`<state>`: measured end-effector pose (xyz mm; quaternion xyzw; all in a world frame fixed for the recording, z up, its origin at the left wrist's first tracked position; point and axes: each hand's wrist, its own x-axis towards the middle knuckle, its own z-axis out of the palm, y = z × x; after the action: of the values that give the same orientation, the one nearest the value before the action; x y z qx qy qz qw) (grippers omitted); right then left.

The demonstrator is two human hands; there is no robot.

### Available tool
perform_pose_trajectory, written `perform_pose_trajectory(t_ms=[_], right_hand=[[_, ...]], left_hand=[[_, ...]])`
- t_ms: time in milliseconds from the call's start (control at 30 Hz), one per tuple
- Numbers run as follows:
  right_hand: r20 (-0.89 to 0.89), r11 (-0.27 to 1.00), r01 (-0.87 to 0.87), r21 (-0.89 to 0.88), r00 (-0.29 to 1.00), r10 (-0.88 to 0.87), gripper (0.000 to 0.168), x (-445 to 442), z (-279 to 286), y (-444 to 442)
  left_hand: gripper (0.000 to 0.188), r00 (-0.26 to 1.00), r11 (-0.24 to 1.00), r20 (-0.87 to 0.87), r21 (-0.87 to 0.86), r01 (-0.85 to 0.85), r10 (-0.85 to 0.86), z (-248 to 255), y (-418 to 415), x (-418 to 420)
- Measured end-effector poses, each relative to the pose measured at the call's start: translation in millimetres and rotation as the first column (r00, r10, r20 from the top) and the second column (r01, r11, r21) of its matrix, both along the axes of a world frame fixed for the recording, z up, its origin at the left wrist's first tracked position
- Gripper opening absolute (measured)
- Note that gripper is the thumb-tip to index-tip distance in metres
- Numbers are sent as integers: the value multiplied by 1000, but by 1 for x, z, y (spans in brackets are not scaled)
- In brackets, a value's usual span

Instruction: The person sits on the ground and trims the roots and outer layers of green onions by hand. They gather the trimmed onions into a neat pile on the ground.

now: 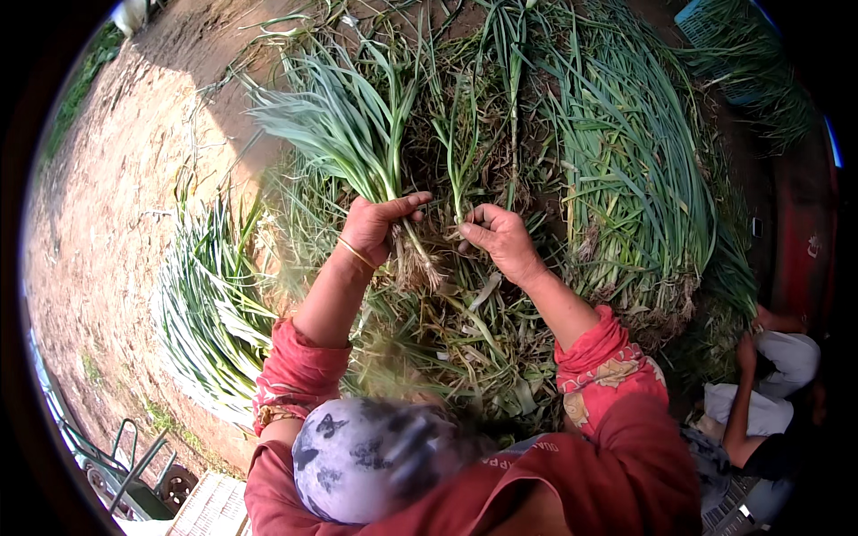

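My left hand [375, 231] is wrapped around a bunch of green onions [348, 141]. Its leaves fan out toward the upper left, and the rooted ends [419, 264] hang below my fingers. Between the thumb and fingers of my right hand [499, 238] is the lower end of a single thin green onion [458, 161], whose leaves point away from me. Another green onion [515, 114] lies on the litter just beyond that hand. Under both hands spreads a layer of stripped leaves and stalks [469, 328].
A large heap of green onions [630, 154] lies at right, a smaller pile [211, 308] at left. Green onions fill a blue crate [710, 33] at upper right. A co-worker [757, 395] sits at lower right. A green cart [134, 482] and a light slatted crate [211, 509] stand lower left.
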<state>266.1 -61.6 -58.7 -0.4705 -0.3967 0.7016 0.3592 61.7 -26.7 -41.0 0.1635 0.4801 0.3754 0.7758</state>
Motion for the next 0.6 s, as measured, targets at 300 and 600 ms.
perform_pose_trajectory(t_ms=[300,600], right_hand=[[178,981,-188,53,968,176,19,-26,14,-39],[727,883,-458,103,641,247,18,70,-4,-100]], left_hand=[[14,989,981,-150,193,31,-2,3,-14,4],[12,964,971,-156,140,-195,216,10,-3,-39]])
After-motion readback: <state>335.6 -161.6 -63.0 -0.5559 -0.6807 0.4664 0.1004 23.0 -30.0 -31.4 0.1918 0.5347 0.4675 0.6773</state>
